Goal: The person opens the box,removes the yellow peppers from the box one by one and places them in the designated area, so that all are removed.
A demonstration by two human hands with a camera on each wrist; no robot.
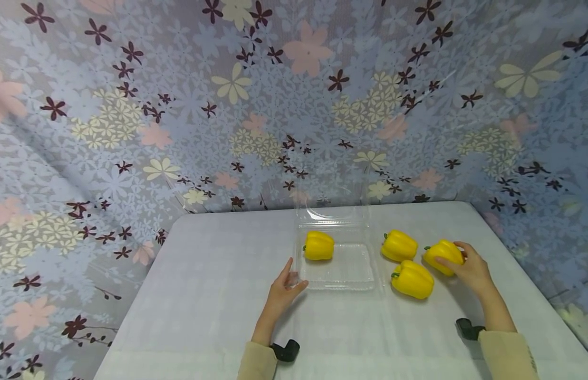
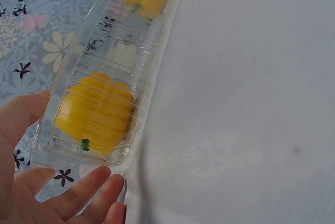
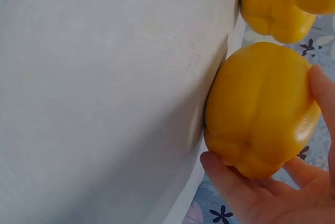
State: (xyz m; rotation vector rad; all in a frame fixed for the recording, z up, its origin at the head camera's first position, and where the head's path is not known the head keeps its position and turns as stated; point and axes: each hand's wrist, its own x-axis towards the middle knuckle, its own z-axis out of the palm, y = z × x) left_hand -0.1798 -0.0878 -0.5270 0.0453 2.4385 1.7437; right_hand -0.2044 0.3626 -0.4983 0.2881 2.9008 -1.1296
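A yellow bell pepper [image 1: 444, 257] with a green stem lies at the far right of the group. My right hand [image 1: 470, 266] grips it, thumb on the near side and fingers round the far side. In the right wrist view, thumb and fingertips press on opposite sides of that pepper [image 3: 261, 109]. My left hand [image 1: 280, 290] is at the left front corner of a clear plastic clamshell container [image 1: 338, 286], fingers spread and extended. One yellow bell pepper [image 1: 319, 246] sits in the container's left back part, seen through the plastic wall in the left wrist view.
Two more yellow bell peppers [image 1: 399, 246] [image 1: 413, 279] lie between the container and my right hand. The container's clear lid [image 1: 333, 214] stands raised at the back. A white cloth covers the table [image 1: 218, 295]; a floral curtain [image 1: 275, 105] hangs behind it.
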